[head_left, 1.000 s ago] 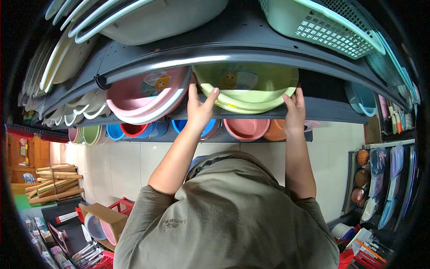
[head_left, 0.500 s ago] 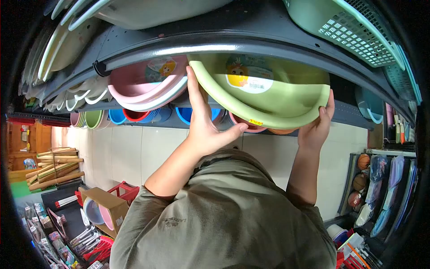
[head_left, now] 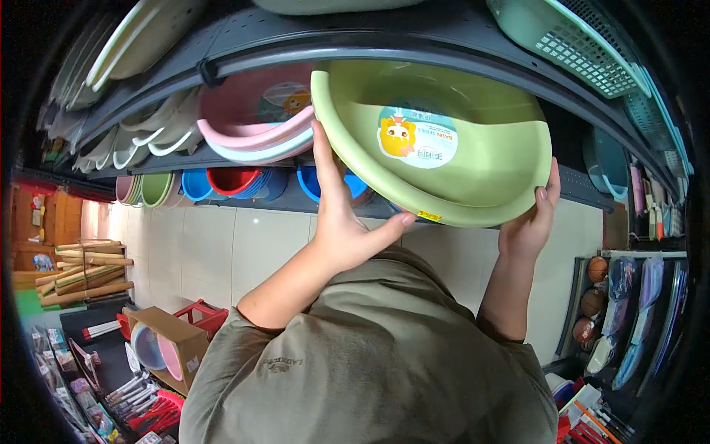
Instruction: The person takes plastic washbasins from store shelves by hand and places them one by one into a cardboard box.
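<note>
A light green plastic basin (head_left: 492, 166) is held tilted toward me at the shelf front, its far part under the upper shelf board. Inside it is a round label with a yellow cartoon animal, and a small price sticker sits on the near rim. My left hand (head_left: 342, 229) grips the basin's left side, thumb under the near rim and fingers stretched along the outside. On the right edge, my right hand (head_left: 529, 220) holds with the thumb at the rim and fingers behind. Left of it, a pink basin (head_left: 244, 133) rests stacked on a pale blue one (head_left: 259, 154).
The upper shelf edge (head_left: 444, 58) runs just above the basin. A mint basket (head_left: 573, 37) sits upper right, white basins (head_left: 144, 41) upper left. Blue and red buckets (head_left: 233, 180) stand low behind. Behind me are a cardboard box (head_left: 194, 346) and basketballs (head_left: 592, 302).
The green basin has come slightly lower and nearer to me, with more of its inside and label showing. Both hands have moved along with it, keeping their grip.
</note>
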`<state>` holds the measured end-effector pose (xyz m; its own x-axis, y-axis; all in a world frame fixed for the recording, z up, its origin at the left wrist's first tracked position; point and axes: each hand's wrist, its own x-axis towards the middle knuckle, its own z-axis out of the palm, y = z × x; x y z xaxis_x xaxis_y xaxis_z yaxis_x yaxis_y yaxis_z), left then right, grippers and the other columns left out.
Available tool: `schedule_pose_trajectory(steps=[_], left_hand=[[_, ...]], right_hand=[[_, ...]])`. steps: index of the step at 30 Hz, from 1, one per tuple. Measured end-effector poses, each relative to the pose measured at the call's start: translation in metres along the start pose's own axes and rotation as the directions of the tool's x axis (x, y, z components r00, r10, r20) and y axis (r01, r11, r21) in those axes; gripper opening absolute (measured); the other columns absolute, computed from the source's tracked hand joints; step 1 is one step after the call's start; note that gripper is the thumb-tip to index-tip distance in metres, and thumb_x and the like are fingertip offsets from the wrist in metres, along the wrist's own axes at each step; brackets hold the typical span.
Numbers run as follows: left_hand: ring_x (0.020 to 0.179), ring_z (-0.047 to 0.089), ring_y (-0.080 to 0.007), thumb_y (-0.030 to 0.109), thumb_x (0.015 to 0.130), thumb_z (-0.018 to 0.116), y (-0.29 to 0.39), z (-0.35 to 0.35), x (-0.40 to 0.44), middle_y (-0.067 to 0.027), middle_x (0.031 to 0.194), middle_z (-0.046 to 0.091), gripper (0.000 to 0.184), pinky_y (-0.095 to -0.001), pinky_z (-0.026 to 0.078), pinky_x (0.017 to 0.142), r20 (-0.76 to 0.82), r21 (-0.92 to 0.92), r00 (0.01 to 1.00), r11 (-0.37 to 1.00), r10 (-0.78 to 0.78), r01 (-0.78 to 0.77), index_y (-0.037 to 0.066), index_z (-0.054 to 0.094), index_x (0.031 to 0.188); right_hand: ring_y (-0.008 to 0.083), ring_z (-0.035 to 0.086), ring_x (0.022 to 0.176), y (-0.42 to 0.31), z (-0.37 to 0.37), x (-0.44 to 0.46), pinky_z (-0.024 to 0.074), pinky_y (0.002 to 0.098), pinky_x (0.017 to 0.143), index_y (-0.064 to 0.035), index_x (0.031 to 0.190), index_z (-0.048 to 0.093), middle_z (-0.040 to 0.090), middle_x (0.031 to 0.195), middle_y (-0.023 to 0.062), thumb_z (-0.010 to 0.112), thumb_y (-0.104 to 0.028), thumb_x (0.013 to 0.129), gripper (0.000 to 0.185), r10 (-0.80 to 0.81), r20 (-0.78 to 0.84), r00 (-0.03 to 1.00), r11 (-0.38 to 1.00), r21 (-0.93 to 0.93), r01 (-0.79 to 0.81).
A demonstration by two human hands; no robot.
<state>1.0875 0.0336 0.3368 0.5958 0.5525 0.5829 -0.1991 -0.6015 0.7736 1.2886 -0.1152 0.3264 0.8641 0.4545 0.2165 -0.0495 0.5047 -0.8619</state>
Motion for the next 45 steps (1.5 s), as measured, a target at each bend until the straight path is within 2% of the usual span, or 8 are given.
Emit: schedule_pose_trajectory(steps=[6,10,13,15,23,27,34,45], left_hand=[[0.137,0.023,-0.0323,0.009,0.065,0.077,0.028,-0.036,-0.041,-0.0243,0.15,0.005,0.126,-0.042,0.033,0.106,-0.06,-0.039,0.998,0.999,-0.001,-0.002,0.003,-0.024,0.142],[0.137,0.024,-0.0322,0.008,0.065,0.076,0.043,-0.07,-0.079,-0.0245,0.15,0.004,0.127,-0.0415,0.032,0.106,-0.111,-0.07,0.992,0.996,-0.055,0.048,0.003,-0.025,0.141],[0.137,0.024,-0.0322,0.008,0.065,0.076,0.056,-0.102,-0.114,-0.0248,0.15,0.007,0.126,-0.0412,0.029,0.108,-0.154,-0.026,0.986,0.997,-0.069,0.066,0.001,-0.023,0.141],[0.137,0.023,-0.0326,0.009,0.065,0.076,0.066,-0.124,-0.138,-0.025,0.149,0.011,0.125,-0.041,0.023,0.11,-0.22,0.125,0.975,0.99,-0.031,0.06,-0.002,-0.022,0.141],[0.137,0.021,-0.035,0.011,0.064,0.079,0.097,-0.196,-0.245,-0.0252,0.149,0.011,0.126,-0.0407,0.018,0.112,-0.413,0.09,0.899,0.976,-0.145,0.199,-0.003,-0.021,0.141],[0.137,0.021,-0.0352,0.013,0.066,0.079,0.122,-0.228,-0.288,-0.0258,0.148,0.011,0.126,-0.0407,0.018,0.112,-0.524,0.145,0.83,0.94,-0.192,0.309,-0.004,-0.021,0.141],[0.137,0.021,-0.0343,0.018,0.068,0.076,0.152,-0.271,-0.347,-0.0263,0.148,0.009,0.123,-0.0399,0.018,0.112,-0.714,0.273,0.696,0.884,-0.077,0.379,-0.005,-0.021,0.14],[0.138,0.015,-0.0328,0.015,0.068,0.076,0.188,-0.301,-0.408,-0.0248,0.149,0.004,0.123,-0.0394,0.014,0.113,-0.902,0.229,0.432,0.814,-0.03,0.534,-0.004,-0.021,0.141]], right_hand=[[0.0296,0.034,0.131,-0.009,0.031,-0.042,0.027,0.0417,0.109,0.0031,0.142,0.019,0.031,0.142,0.0198,0.042,-0.017,0.088,0.063,-0.037,0.068,0.997,0.999,-0.009,0.038],[0.0299,0.035,0.13,-0.008,0.056,-0.081,0.0273,0.0415,0.109,0.0036,0.142,0.019,0.033,0.142,0.0196,0.045,-0.019,0.087,0.065,-0.019,0.113,0.993,1.0,-0.019,0.021],[0.0298,0.035,0.13,-0.003,0.08,-0.117,0.0278,0.041,0.109,0.0041,0.142,0.02,0.033,0.141,0.0195,0.047,-0.02,0.087,0.066,0.007,0.152,0.988,1.0,-0.025,-0.003],[0.0291,0.035,0.13,0.001,0.095,-0.142,0.0284,0.0404,0.109,0.0044,0.141,0.022,0.034,0.14,0.0192,0.047,-0.019,0.087,0.064,0.053,0.2,0.978,0.998,0.009,-0.056],[0.0278,0.036,0.13,0.027,0.154,-0.231,0.0271,0.0394,0.109,0.0051,0.141,0.02,0.034,0.14,0.0196,0.045,-0.019,0.089,0.062,0.178,0.401,0.899,0.982,-0.014,-0.188],[0.0275,0.037,0.129,0.041,0.194,-0.266,0.0273,0.0388,0.108,0.005,0.141,0.02,0.035,0.14,0.0201,0.045,-0.02,0.09,0.062,0.249,0.527,0.812,0.96,-0.024,-0.279],[0.0267,0.04,0.128,0.059,0.263,-0.319,0.033,0.0396,0.106,0.0014,0.14,0.026,0.04,0.138,0.0171,0.044,-0.021,0.092,0.055,0.296,0.695,0.655,0.933,-0.062,-0.355],[0.0257,0.037,0.129,0.084,0.349,-0.386,0.0289,0.037,0.107,0.0051,0.142,0.017,0.035,0.139,0.0183,0.048,-0.023,0.09,0.067,0.338,0.895,0.29,0.866,-0.176,-0.468]])
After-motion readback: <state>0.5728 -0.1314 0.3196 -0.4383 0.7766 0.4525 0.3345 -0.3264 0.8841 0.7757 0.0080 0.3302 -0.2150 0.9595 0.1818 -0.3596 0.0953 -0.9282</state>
